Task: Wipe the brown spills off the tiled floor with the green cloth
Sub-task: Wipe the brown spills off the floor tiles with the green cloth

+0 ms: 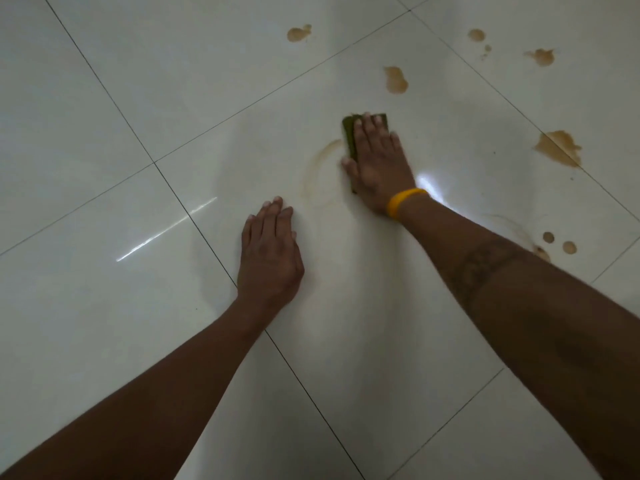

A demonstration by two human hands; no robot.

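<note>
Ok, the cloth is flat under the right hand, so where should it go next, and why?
Probably sweep the green cloth left, toward the body, across the faint brown ring smear beside it. The right hand already presses the cloth flat there, while the nearest whole spill lies farther ahead.
</note>
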